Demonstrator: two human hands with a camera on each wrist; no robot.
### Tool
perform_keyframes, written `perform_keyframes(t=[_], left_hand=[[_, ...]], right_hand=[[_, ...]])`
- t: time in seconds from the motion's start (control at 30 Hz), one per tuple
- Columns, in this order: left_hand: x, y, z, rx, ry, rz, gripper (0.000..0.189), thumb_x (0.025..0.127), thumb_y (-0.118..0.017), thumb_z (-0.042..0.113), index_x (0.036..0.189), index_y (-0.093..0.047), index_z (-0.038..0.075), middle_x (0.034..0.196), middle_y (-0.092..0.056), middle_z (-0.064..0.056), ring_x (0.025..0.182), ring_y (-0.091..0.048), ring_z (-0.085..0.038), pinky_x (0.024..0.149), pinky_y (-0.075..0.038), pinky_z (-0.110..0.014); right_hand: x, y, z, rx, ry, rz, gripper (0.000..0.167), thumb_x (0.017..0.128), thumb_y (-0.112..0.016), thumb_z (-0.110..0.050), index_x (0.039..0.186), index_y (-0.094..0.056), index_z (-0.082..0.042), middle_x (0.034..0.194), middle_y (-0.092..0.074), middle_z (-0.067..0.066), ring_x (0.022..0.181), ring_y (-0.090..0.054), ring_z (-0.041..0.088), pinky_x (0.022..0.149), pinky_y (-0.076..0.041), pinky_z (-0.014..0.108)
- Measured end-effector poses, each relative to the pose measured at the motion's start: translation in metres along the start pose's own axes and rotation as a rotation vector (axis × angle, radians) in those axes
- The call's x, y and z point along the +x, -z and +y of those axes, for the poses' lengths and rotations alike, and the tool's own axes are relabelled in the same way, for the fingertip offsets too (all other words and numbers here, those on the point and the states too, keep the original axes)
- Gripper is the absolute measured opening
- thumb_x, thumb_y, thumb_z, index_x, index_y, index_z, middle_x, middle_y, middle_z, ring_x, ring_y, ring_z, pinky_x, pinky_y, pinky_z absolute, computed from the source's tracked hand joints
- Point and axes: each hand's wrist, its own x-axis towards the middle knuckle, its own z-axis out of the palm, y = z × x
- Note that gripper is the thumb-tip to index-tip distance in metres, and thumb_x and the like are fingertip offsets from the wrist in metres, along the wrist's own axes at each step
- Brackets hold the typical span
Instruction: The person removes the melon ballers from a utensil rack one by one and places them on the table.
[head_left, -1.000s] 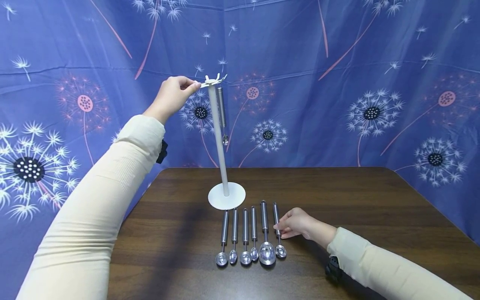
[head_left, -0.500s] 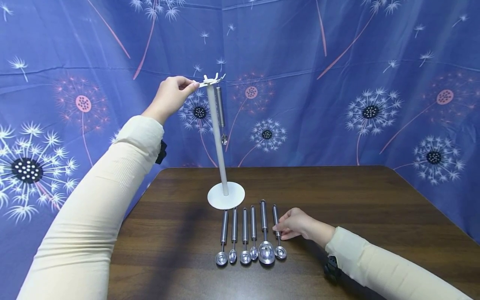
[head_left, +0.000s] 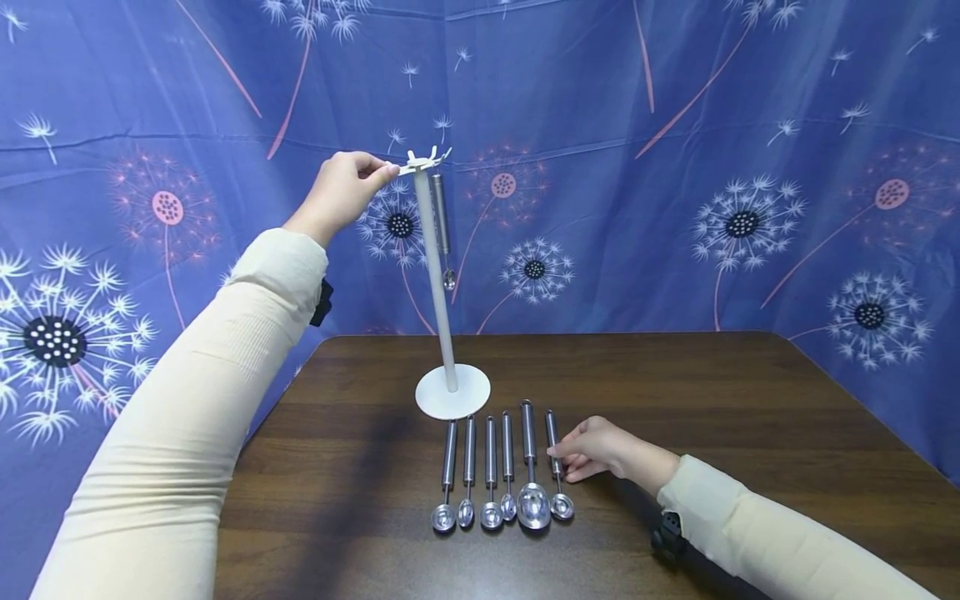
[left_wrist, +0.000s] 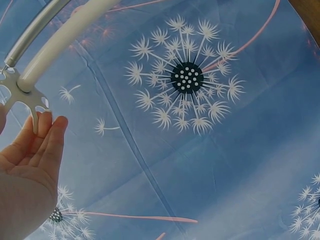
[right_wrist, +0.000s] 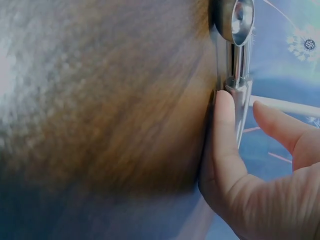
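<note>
My left hand (head_left: 347, 192) pinches one prong of the hook ring (head_left: 422, 162) at the top of a white rack (head_left: 437, 275); the left wrist view has the fingertips on that prong. A slim steel scoop (head_left: 441, 217) hangs behind the post. My right hand (head_left: 596, 448) is at the steel handle of the rightmost melon baller (head_left: 561, 505), thumb over it and a finger along its side. That baller's small round bowl (right_wrist: 239, 20) shows in the right wrist view. Left of it on the table lies a larger oval scoop (head_left: 534, 504).
Several smaller steel scoops (head_left: 491, 514) lie side by side, handles toward the rack's round white base (head_left: 453, 404). All are on a dark wooden table (head_left: 675, 375). A blue dandelion-print cloth (head_left: 615, 250) hangs behind.
The right hand's melon baller has shifted slightly toward me, and the fingers have spread a little at its handle. The left hand stays on the prong.
</note>
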Motion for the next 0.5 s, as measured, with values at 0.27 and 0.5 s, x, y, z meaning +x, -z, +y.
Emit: perform_keyframes(t=[0.27,0.5], left_hand=[[0.000,0.000,0.001,-0.001,0.008,-0.003,0.053,0.100,-0.046,0.046,0.133,-0.057,0.006,0.133,-0.058,-0.014,0.107,-0.049,-0.024,0.096,-0.043,-0.040],[0.001,0.000,0.000,0.003,0.006,0.002,0.053,0.100,-0.047,0.046,0.133,-0.058,0.006,0.133,-0.059,-0.013,0.110,-0.050,-0.024,0.097,-0.043,-0.040]], right_hand=[[0.001,0.007,-0.006,0.000,0.013,-0.001,0.030,0.086,-0.069,-0.004,0.106,-0.058,0.015,0.083,-0.058,0.011,0.066,-0.057,0.016,0.068,-0.061,0.030],[0.005,0.009,-0.021,0.007,0.054,-0.015,0.030,0.086,-0.069,-0.005,0.107,-0.057,0.014,0.081,-0.058,0.010,0.068,-0.060,0.016,0.072,-0.061,0.033]])
